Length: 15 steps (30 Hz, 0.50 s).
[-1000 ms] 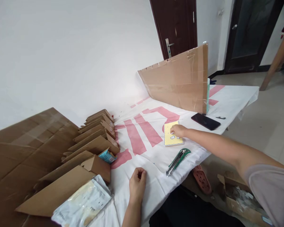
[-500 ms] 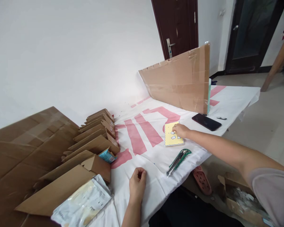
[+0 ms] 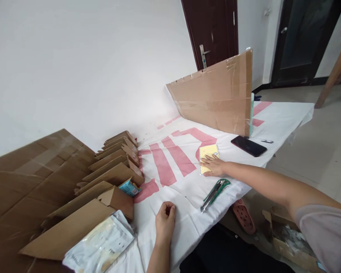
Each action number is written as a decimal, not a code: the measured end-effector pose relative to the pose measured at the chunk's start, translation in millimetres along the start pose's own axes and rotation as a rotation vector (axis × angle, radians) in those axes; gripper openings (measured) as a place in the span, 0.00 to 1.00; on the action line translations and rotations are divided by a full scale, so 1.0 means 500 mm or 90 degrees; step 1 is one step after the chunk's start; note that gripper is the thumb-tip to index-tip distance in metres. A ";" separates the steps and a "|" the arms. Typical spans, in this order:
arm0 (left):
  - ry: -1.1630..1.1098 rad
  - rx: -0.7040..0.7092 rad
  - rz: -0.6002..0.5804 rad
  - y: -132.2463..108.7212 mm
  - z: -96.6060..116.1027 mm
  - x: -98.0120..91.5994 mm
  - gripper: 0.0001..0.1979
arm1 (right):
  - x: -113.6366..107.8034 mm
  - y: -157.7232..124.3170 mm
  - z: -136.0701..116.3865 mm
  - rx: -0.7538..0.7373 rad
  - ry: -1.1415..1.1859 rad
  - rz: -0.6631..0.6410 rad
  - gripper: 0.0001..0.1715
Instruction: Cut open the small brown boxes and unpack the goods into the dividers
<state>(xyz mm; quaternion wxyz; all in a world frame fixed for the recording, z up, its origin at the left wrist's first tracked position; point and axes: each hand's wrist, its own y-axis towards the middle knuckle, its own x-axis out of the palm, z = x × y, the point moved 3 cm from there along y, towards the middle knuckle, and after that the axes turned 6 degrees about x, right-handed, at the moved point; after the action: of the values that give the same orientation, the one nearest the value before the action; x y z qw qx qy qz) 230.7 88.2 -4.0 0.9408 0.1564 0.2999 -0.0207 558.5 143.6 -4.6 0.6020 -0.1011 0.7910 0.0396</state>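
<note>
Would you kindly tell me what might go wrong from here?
The right hand, resting on the yellow card, is near the box cutter; if its blade is out, a slip could cause a cut. The phone sits near the edge of the tablecloth, so a nudge could perhaps drop it.

Homelike room (image 3: 88, 72), maroon door (image 3: 213, 30), cloth-covered table (image 3: 186, 222)

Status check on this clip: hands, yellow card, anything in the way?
Left hand loosely curled on the cloth; right hand spread over the yellow card. Card flat, partly covered. Box cutter nearby, not on it.
</note>
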 end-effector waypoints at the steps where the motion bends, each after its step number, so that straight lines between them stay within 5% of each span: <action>1: 0.000 -0.001 0.000 0.000 0.000 0.000 0.11 | -0.002 -0.003 0.014 0.007 0.004 0.002 0.43; 10: 0.000 -0.003 -0.011 -0.002 -0.001 0.005 0.11 | -0.067 -0.007 0.102 0.078 0.079 0.032 0.29; 15: 0.000 0.004 -0.016 -0.001 0.001 0.004 0.11 | -0.099 0.025 0.102 0.131 0.071 0.091 0.32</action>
<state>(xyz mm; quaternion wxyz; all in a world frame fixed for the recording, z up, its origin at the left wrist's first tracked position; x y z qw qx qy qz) 232.6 87.4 -4.8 0.9400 0.1555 0.3019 -0.0337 616.9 170.8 28.4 0.5602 0.0160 0.8282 -0.0042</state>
